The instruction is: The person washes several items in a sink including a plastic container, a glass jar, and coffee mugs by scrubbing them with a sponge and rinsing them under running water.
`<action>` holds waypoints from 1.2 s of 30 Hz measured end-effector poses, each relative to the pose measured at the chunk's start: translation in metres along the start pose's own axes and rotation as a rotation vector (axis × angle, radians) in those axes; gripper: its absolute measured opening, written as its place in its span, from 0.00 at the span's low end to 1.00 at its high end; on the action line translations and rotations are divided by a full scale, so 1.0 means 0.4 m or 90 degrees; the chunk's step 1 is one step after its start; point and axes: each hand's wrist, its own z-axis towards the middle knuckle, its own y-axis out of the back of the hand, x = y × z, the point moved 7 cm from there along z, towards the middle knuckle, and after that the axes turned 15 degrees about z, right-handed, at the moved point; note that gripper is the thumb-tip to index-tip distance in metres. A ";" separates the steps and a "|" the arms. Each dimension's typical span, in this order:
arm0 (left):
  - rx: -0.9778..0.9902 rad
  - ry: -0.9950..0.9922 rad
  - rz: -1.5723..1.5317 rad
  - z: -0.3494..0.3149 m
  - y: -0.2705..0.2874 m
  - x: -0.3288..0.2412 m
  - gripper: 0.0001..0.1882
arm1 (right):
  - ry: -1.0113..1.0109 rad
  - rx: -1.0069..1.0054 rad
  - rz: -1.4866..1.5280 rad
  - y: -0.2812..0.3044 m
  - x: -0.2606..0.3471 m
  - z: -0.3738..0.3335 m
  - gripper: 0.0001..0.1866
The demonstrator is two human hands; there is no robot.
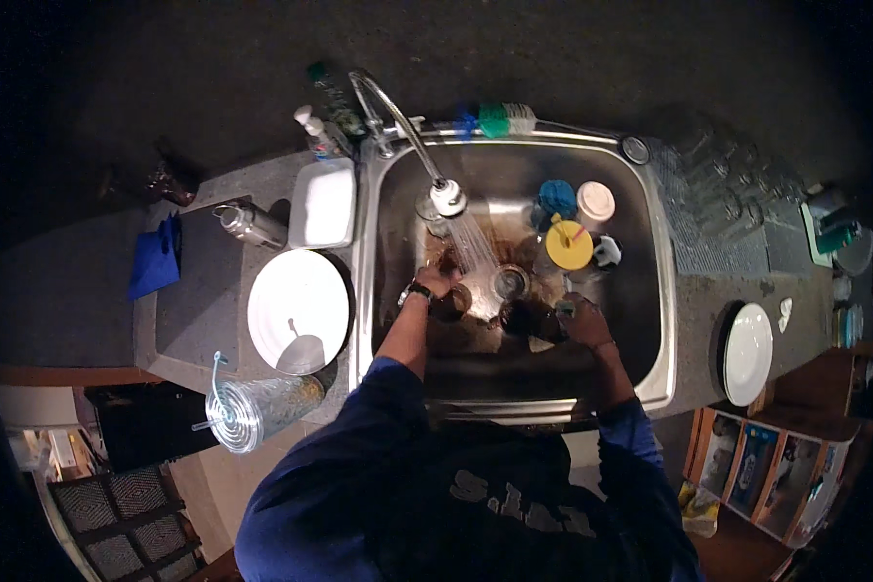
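Both of my hands are down inside a stainless steel sink (514, 393). Water sprays from the white faucet head (447, 197) just past my left hand (438, 281), whose fingers are dim and hard to read. Below that hand lies a dark round shape (451, 304), perhaps a vessel. My right hand (587, 323) is closed around a small green thing (565, 307), possibly a sponge. Between the hands sits a dark object (521, 317) that I cannot make out, close to the drain (510, 282). Brownish wet patches cover the sink floor.
At the sink's right stand a yellow-lidded cup (569, 245), a blue-lidded cup (558, 197) and a pale-lidded cup (596, 202). On the left counter are a white plate (296, 296), a white container (323, 204), a steel bottle (252, 225) and a clear tumbler (262, 412). Several glasses (727, 189) stand right.
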 end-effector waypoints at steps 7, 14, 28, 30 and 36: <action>-0.148 -0.119 -1.276 -0.066 0.529 -0.087 0.26 | 0.032 0.035 -0.023 0.026 0.050 -0.009 0.23; -0.156 -0.411 -1.446 0.030 0.908 -0.119 0.19 | 0.164 0.114 -0.013 -0.014 0.145 0.008 0.26; -0.028 0.024 0.051 0.049 -0.092 -0.008 0.32 | 0.073 0.130 0.028 -0.008 0.147 -0.019 0.24; 0.022 -0.038 -0.005 0.045 -0.124 -0.034 0.36 | 0.073 0.134 0.048 -0.004 0.168 -0.042 0.23; 0.171 -0.164 -0.068 0.004 -0.190 -0.114 0.27 | 0.113 0.165 0.073 -0.035 0.160 -0.060 0.24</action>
